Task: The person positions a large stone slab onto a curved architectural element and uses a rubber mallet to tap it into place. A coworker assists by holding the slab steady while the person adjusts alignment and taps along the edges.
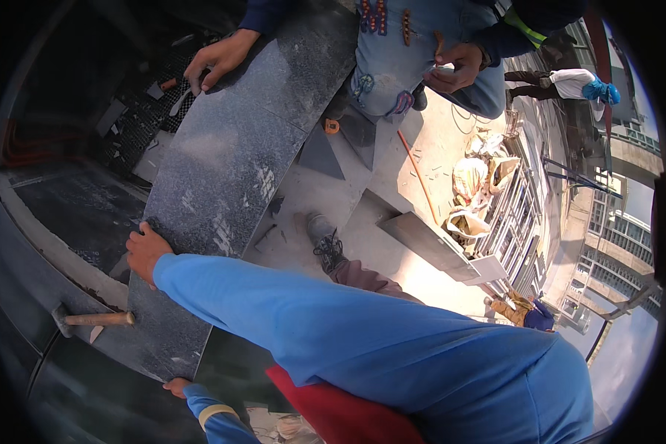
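A long dark grey stone slab (214,177) with pale dusty smears slants across the middle of the head view. At its left edge my right hand (149,253) grips the rim, fingers curled at the edge. My left hand (176,387) holds the slab's lower corner, its fingers partly hidden. A wooden-handled hammer (100,319) lies near the slab's lower left. Beyond a joint line, a second dark slab (307,70) adjoins it. A co-worker's hand (220,63) touches the slab's far left edge. Their other hand (459,65) holds a small brown piece I cannot make out.
An orange tape measure (331,126) lies near the co-worker's knees. Dark offcuts (320,155) and a long grey panel (429,244) rest on the floor. Sacks (470,177) and stacked metal bars (512,222) stand to the right. A recessed tray (74,214) lies left. Other people are farther off.
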Tool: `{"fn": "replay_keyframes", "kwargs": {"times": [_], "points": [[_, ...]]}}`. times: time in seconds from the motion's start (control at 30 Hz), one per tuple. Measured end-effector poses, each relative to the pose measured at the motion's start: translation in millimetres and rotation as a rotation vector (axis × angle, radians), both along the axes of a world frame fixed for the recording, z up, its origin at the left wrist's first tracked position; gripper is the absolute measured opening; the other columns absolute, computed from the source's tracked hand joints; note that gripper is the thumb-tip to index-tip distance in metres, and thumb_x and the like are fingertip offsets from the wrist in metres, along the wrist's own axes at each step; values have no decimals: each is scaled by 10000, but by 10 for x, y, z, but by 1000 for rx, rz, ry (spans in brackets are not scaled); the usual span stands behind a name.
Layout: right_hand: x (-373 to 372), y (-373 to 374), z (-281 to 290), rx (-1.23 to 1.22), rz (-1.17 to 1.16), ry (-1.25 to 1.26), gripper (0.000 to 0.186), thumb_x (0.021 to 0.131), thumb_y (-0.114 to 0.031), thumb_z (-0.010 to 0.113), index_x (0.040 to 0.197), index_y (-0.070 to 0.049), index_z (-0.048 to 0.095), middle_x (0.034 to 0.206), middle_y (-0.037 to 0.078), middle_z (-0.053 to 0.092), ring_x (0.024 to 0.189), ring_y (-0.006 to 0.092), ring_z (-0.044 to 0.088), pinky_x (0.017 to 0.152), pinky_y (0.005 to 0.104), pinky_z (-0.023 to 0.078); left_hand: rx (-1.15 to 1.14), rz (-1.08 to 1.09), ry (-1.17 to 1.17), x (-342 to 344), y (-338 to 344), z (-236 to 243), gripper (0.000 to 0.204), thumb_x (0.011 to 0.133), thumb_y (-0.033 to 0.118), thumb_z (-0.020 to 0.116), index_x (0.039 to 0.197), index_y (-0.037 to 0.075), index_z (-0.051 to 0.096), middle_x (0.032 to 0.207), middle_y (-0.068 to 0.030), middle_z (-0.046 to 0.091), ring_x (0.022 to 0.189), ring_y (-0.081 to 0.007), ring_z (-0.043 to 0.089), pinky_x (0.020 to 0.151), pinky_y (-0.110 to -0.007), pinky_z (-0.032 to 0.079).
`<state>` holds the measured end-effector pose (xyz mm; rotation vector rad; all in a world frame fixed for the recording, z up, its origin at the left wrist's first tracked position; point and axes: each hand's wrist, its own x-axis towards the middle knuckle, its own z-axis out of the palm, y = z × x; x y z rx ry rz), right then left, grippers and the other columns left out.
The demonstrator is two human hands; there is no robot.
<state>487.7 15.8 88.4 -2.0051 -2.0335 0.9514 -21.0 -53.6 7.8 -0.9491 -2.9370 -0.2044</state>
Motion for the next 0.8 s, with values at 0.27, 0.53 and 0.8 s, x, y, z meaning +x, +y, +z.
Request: {"fn": "replay_keyframes", "kwargs": {"times": [0.27,0.53,0.8], "points": [[79,-135,-156,166,-36,67,816,744,-532,852,1395,-96,623,1406,42,563,1388,233,414,1200,480,221,136,116,119,-129,26,-169,758,1019,559,454,1075,-146,725,1139,-349,697,1127,-477,666,1031,-529,490],[206,-133,-205,159,28,40,698,862,-516,780,1413,-123,605,1403,55,572,1393,229,439,1181,498,257,119,38,7,268,-160,-20,722,1070,465,351,1080,-163,708,1125,-380,683,1087,-527,649,1006,-573,478],[246,8,14,171,83,39,426,868,-399,772,1156,-91,712,1249,160,651,1243,353,575,1038,533,430,134,54,-72,671,-139,232,736,1066,477,344,1116,-165,701,1159,-351,691,1155,-506,627,1066,-514,450]]}}
